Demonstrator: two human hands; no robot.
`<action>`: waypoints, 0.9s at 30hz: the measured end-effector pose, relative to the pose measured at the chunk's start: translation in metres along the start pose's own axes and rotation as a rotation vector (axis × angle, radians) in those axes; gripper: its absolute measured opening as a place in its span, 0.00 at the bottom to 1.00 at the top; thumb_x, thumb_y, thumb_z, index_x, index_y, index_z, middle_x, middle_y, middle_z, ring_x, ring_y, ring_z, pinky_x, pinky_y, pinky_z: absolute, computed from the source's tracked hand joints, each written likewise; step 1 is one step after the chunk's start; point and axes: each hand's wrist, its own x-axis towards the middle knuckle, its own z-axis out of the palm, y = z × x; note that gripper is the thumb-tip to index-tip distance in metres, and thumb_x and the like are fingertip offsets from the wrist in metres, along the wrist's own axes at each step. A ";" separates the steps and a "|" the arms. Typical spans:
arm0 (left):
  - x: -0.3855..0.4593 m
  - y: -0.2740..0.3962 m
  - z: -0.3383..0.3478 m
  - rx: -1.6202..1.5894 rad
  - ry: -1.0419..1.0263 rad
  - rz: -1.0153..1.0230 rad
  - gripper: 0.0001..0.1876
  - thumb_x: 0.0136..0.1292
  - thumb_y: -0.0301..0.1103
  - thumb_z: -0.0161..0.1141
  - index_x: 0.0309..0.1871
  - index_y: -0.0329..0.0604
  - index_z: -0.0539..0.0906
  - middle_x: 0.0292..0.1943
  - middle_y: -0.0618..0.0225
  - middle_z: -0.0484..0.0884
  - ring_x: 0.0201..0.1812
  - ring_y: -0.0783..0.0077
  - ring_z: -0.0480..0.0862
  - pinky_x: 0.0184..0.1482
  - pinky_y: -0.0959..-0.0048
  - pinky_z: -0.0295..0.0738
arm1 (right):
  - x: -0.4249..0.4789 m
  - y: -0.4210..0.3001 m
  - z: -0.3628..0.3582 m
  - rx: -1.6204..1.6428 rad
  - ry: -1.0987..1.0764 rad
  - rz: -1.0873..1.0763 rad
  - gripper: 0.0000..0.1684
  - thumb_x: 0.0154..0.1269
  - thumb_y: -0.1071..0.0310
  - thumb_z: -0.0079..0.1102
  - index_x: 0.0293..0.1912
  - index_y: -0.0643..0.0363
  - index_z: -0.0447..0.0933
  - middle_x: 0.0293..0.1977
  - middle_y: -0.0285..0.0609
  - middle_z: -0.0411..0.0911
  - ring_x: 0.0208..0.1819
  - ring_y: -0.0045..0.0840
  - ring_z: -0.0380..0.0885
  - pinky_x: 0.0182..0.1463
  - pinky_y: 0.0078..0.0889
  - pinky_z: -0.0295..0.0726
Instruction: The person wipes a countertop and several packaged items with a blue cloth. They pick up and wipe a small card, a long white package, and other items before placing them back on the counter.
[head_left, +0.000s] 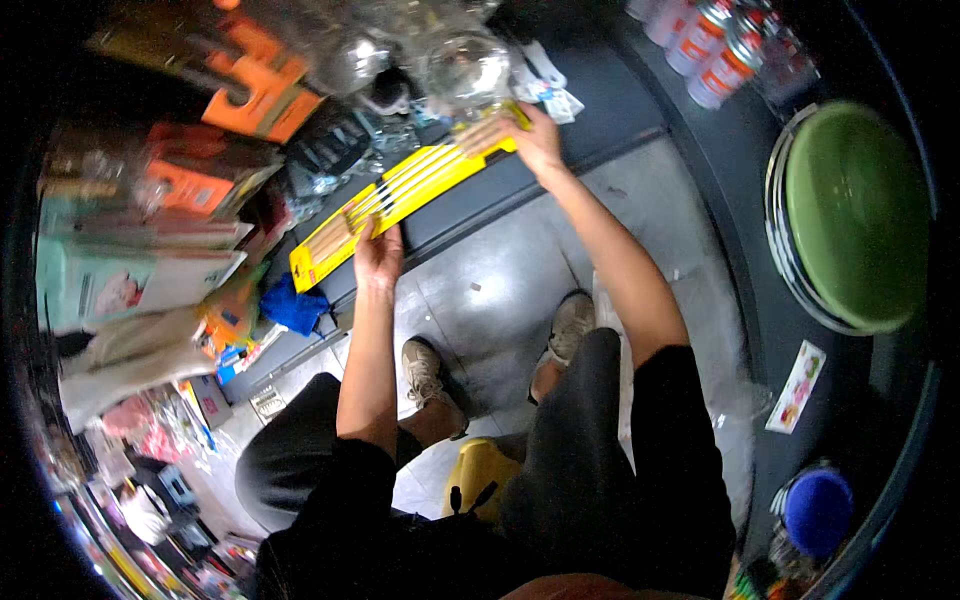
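Observation:
A long yellow card pack (420, 172) with several thin rods and wooden-looking pieces stretches slantwise over the edge of a dark shelf (480, 199). At the pack's lower left end, my left hand (379, 255) grips its near edge with the fingers under or behind it. My right hand (536, 139) holds the upper right end, thumb and fingers around the card. Clear plastic-wrapped goods (465, 67) lie just beyond the pack. What the rods are cannot be told.
Orange-carded packs (262, 94) and bagged goods crowd the left shelf, near a blue cloth-like item (294, 304). Spray cans (724, 71), green round basins (855, 217) and a blue round item (817, 514) stand on the right shelf. A yellow stool (480, 476) is under the person.

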 end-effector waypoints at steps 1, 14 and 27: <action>0.002 0.003 -0.005 0.073 0.029 -0.006 0.15 0.67 0.29 0.54 0.54 0.33 0.72 0.53 0.56 0.77 0.55 0.62 0.77 0.60 0.64 0.73 | 0.000 -0.005 0.004 -0.055 -0.033 0.038 0.23 0.57 0.69 0.63 0.52 0.67 0.74 0.43 0.46 0.80 0.45 0.25 0.77 0.51 0.25 0.74; -0.001 0.018 -0.018 0.555 0.039 -0.164 0.18 0.66 0.41 0.57 0.48 0.35 0.76 0.40 0.61 0.83 0.40 0.70 0.84 0.42 0.79 0.82 | -0.239 0.024 -0.207 -0.288 0.540 0.324 0.15 0.57 0.61 0.66 0.31 0.66 0.81 0.21 0.42 0.79 0.23 0.21 0.76 0.29 0.26 0.75; -0.118 -0.136 -0.024 1.423 -0.162 -0.112 0.07 0.61 0.32 0.62 0.32 0.37 0.84 0.29 0.67 0.84 0.28 0.80 0.80 0.31 0.81 0.74 | -0.427 0.121 -0.225 -0.804 0.155 0.846 0.37 0.42 0.50 0.74 0.48 0.63 0.75 0.44 0.53 0.78 0.44 0.43 0.78 0.48 0.41 0.77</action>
